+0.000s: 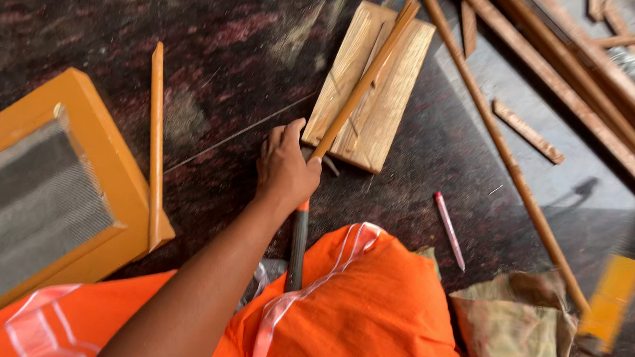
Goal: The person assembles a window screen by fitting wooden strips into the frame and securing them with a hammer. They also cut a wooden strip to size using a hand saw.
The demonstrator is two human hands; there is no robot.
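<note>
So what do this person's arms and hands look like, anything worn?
Only the left hand and its forearm show: bare, with no sleeve, glove, watch or ring visible. Below them is an orange garment with pale striped edging. The right hand is out of view.

Left of the wooden board (371,86) we see bare floor; right of it, long sticks (506,157) and a pink pencil (449,229) block us.

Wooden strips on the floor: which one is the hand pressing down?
The thin strip lying diagonally across the pale wooden board; the left hand rests on its lower end. The other strips lie apart, untouched.
</note>
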